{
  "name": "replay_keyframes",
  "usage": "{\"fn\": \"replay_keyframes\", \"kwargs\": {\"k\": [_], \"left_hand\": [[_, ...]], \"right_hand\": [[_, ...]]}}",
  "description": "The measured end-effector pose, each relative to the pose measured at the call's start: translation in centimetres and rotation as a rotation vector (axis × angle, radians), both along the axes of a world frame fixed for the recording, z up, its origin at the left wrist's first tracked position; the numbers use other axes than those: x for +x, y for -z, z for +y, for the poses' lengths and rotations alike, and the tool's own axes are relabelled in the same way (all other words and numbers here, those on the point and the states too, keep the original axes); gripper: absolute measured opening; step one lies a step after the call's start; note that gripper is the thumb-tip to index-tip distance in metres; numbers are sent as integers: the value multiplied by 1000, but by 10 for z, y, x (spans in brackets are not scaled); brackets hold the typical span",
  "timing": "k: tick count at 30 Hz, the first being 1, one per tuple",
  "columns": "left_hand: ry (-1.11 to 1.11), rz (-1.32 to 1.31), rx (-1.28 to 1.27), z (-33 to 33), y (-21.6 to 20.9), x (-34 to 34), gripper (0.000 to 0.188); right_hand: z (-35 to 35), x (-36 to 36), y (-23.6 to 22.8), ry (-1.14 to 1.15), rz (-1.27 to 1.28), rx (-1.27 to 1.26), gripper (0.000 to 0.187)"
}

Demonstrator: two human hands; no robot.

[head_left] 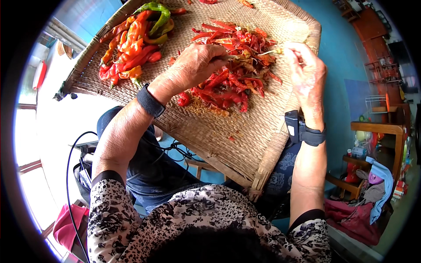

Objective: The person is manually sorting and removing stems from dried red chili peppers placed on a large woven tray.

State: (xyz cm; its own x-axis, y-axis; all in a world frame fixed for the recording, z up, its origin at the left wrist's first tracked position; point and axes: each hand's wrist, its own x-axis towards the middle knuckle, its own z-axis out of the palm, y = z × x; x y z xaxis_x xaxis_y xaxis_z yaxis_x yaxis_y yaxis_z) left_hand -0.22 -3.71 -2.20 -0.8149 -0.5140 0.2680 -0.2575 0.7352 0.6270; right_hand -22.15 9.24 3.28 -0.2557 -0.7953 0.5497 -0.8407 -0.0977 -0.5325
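A woven tray (267,120) slopes across my lap. In its middle lies a heap of torn, partly dried red chilli peppers (223,87), with loose yellow seeds (199,108) at the near side. My left hand (197,63) is over the heap's left part, thumb and forefinger closed on a brownish chilli pepper (239,57). To the right of the heap, my right hand (308,72) pinches a small pale chilli stem (272,51) between its fingertips. Whole red and orange peppers (131,46) form another pile at the tray's far left, with a curled green pepper (164,18) on top.
Black cables (175,147) hang beneath the tray by my left leg. A wooden chair (377,128) holding cloths and clutter stands at the right, on a blue floor (335,87). Pink cloth (69,225) lies at the lower left.
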Motion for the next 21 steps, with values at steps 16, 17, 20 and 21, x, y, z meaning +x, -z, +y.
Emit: {"fn": "replay_keyframes", "kwargs": {"k": [16,17,20,21], "left_hand": [[65,-10,650,-15,4,-5,20],[65,-11,649,-15,6,-5,20],[175,208,1013,-14,9,-2,17],[173,208,1009,-12,7,-1,17]], "right_hand": [[65,-98,-3,624,299,629,28],[58,-89,-2,552,313,542,27],[35,-50,-3,228,172,345,22],[28,-33,-3,119,127,326,21]]}}
